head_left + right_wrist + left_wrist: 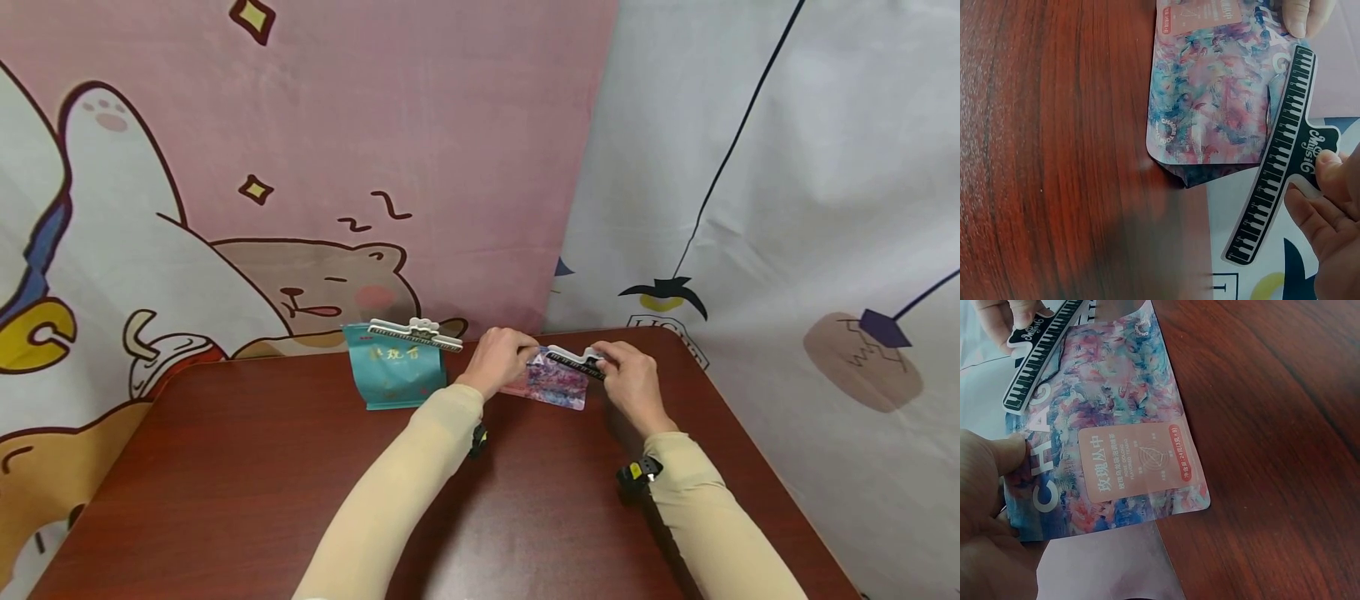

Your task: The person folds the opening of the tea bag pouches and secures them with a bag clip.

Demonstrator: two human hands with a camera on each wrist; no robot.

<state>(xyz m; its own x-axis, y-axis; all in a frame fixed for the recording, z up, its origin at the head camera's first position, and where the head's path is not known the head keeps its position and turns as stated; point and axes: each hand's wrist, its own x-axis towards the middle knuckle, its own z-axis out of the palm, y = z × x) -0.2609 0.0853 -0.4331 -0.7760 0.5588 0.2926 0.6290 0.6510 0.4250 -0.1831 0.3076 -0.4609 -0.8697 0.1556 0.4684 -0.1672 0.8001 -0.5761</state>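
A pink and blue patterned pouch [557, 385] [1129, 444] [1210, 106] stands at the table's far edge. My left hand [516, 350] [1004, 464] pinches its upper left corner between thumb and fingers. A black clip printed with piano keys [573, 360] [1041, 359] [1279, 181] lies along the pouch's top edge, and one end sticks out past the pouch's corner. My right hand [609, 358] [1325, 184] pinches the clip's handle. Whether the clip's jaws bite the pouch cannot be told.
A teal pouch [397, 377] stands to the left, closed by a similar white and black clip [415, 333]. The dark wooden table [225, 483] meets cartoon-printed cloth hangings [375, 167] right behind the pouches.
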